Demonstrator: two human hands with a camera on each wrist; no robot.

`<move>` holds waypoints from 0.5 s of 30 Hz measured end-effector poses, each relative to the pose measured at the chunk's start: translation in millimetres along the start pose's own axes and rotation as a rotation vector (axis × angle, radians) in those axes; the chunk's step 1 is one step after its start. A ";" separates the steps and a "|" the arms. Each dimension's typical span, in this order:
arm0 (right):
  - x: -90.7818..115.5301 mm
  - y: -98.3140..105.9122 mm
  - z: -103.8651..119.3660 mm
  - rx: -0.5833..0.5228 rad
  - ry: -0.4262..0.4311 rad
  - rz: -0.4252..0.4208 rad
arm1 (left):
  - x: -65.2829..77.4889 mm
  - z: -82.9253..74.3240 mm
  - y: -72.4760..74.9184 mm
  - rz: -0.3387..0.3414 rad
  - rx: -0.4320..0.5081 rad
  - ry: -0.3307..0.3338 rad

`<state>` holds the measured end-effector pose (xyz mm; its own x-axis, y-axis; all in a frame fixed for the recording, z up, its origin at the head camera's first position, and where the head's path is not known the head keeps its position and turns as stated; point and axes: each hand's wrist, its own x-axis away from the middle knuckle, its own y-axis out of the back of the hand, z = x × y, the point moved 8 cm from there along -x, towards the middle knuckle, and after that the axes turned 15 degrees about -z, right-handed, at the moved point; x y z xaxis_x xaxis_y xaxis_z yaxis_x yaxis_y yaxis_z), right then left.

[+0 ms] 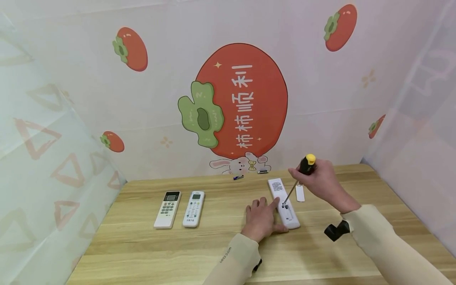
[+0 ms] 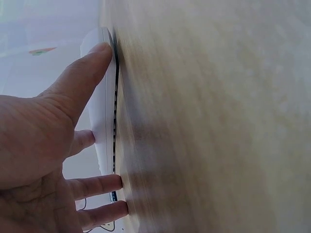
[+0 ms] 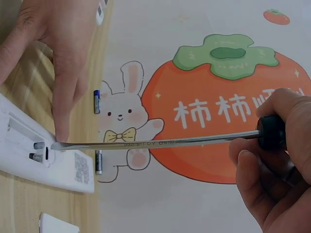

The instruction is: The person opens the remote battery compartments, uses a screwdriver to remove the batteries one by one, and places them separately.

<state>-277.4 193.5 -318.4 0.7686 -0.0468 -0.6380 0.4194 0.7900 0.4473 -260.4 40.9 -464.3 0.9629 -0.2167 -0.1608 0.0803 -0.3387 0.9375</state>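
A white remote control point(image 1: 284, 213) lies back side up on the table, its battery compartment point(image 3: 22, 136) uncovered. Two small metal parts show inside, at one end of it. My right hand point(image 1: 322, 180) grips the black and yellow handle of a screwdriver point(image 1: 307, 164). The metal shaft point(image 3: 204, 141) slants down, its tip at the compartment's end. My left hand point(image 1: 261, 217) is spread beside the remote. In the left wrist view, its thumb point(image 2: 80, 77) presses the remote's side near one end, and another fingertip touches that side farther along. Right of the remote lies a small white battery cover point(image 1: 300, 193).
Two batteries, one blue point(image 1: 238, 177) and one dark point(image 1: 263, 171), lie at the table's back edge. Two more remotes, one with a black top point(image 1: 167, 209) and one all white point(image 1: 193, 209), lie face up on the left. A printed cloth point(image 1: 160, 99) hangs behind.
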 end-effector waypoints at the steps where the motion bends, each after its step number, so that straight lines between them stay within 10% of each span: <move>1: -0.4 1.3 0.7 0.002 0.004 -0.005 | -0.1 -0.1 0.4 -0.002 0.001 -0.001; 15: -2.8 19.3 3.5 0.012 0.012 -0.033 | 0.0 0.1 0.9 -0.005 0.003 0.004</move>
<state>-269.7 206.8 -305.8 0.7483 -0.0656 -0.6601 0.4504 0.7808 0.4330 -260.4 40.5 -463.5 0.9635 -0.2112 -0.1647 0.0848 -0.3429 0.9355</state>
